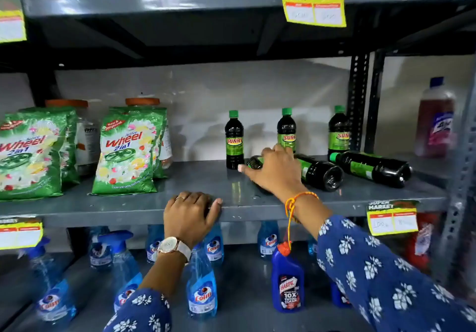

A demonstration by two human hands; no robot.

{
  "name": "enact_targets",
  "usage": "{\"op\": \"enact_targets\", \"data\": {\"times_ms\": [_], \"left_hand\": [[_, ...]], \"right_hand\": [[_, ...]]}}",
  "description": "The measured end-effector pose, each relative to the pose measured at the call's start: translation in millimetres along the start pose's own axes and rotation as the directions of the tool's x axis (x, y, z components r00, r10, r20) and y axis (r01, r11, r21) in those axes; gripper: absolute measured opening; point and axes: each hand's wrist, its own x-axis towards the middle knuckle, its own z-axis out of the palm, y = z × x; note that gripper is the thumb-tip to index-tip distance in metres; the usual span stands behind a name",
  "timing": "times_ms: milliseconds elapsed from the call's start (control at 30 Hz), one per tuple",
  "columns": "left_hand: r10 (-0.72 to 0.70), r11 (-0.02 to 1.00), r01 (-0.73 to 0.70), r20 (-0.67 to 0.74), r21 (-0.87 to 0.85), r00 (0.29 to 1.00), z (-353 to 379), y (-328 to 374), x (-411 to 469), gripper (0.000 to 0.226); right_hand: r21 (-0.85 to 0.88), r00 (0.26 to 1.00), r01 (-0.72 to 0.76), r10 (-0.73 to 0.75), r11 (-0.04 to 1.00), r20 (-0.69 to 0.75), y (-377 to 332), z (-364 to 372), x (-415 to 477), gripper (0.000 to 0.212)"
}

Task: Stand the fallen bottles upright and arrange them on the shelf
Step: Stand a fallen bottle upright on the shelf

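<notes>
Three dark Sunny bottles with green caps stand upright at the back of the grey middle shelf (144, 205): one at the left (234, 139), one in the middle (286, 129), one at the right (338, 130). Two more lie on their sides in front of them. My right hand (274, 170) is closed over the neck end of the nearer fallen bottle (322, 174), whose base points toward me on the right. The other fallen bottle (373, 168) lies farther right, untouched. My left hand (190, 214) rests flat on the shelf's front edge, holding nothing.
Green Wheel detergent bags (128, 151) stand on the left of the same shelf. A pinkish bottle (435, 123) stands beyond the upright post on the right. Blue Colin spray bottles (202, 288) and a Harpic bottle (287, 280) fill the shelf below. Price tags hang on the shelf edges.
</notes>
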Motion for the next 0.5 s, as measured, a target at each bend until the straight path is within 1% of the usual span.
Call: {"op": "enact_targets", "data": {"times_ms": [33, 67, 100, 133, 167, 200, 233, 267, 300, 333, 400, 433, 467, 500], "left_hand": [[0.013, 0.999, -0.014, -0.032, -0.034, 0.999, 2.6, -2.8, 0.4, 0.050], [0.031, 0.999, -0.031, -0.040, -0.019, 0.999, 5.3, -5.3, 1.7, 0.050], [0.043, 0.999, -0.044, -0.070, -0.014, 0.997, 9.9, -7.7, 1.7, 0.050], [0.040, 0.999, -0.040, -0.071, -0.006, 0.997, 11.3, -9.0, 2.1, 0.049], [0.050, 0.999, -0.050, -0.106, 0.001, 0.993, 14.9, -10.8, 2.6, 0.047], [0.050, 0.999, -0.049, -0.120, 0.013, 0.992, 16.7, -10.2, 2.0, 0.045], [0.046, 0.999, -0.044, -0.146, 0.016, 0.988, 18.5, -10.9, 0.9, 0.044], [0.034, 0.999, -0.031, -0.165, 0.018, 0.986, 20.5, -11.9, 0.2, 0.043], [0.033, 0.999, -0.030, -0.179, 0.020, 0.983, 22.4, -12.7, 0.1, 0.042], [0.032, 0.999, -0.028, -0.183, 0.023, 0.983, 22.8, -13.1, 0.3, 0.042], [0.039, 0.999, -0.034, -0.190, 0.028, 0.981, 24.3, -13.0, 0.5, 0.042], [0.040, 0.999, -0.034, -0.197, 0.034, 0.980, 25.3, -13.1, 0.3, 0.042], [0.040, 0.999, -0.033, -0.197, 0.037, 0.980, 25.5, -12.8, 0.0, 0.042], [0.040, 0.999, -0.033, -0.199, 0.041, 0.979, 26.0, -12.6, 0.5, 0.041]], "right_hand": [[-0.066, 0.996, -0.068, 0.072, 0.995, 0.059, -2.3, 1.6, 6.6, 0.082], [-0.140, 0.983, -0.122, 0.139, 0.983, 0.119, -5.9, 3.6, 11.9, 0.090], [-0.215, 0.965, -0.153, 0.193, 0.964, 0.176, -7.3, 6.5, 17.5, 0.096], [-0.249, 0.942, -0.185, 0.244, 0.951, 0.232, -10.8, 6.6, 21.1, 0.098], [-0.288, 0.926, -0.177, 0.258, 0.941, 0.276, -12.5, 11.1, 25.6, 0.096], [-0.309, 0.913, -0.164, 0.263, 0.937, 0.312, -13.3, 14.9, 27.3, 0.089], [-0.300, 0.913, -0.163, 0.259, 0.940, 0.316, -13.4, 18.7, 28.8, 0.076], [-0.263, 0.922, -0.181, 0.256, 0.948, 0.289, -12.5, 21.5, 30.4, 0.061], [-0.200, 0.931, -0.215, 0.263, 0.956, 0.252, -9.5, 23.3, 31.8, 0.048], [-0.114, 0.934, -0.265, 0.284, 0.958, 0.218, -4.7, 25.2, 32.2, 0.043], [0.136, 0.926, -0.365, 0.343, 0.921, 0.161, 5.8, 31.5, 28.3, 0.047], [0.325, 0.920, -0.391, 0.363, 0.861, 0.147, 11.1, 36.0, 25.8, 0.049], [0.526, 0.920, -0.384, 0.362, 0.759, 0.150, 14.6, 42.0, 24.1, 0.048], [0.690, 0.925, -0.358, 0.342, 0.629, 0.168, 16.9, 48.7, 23.3, 0.046]]}}
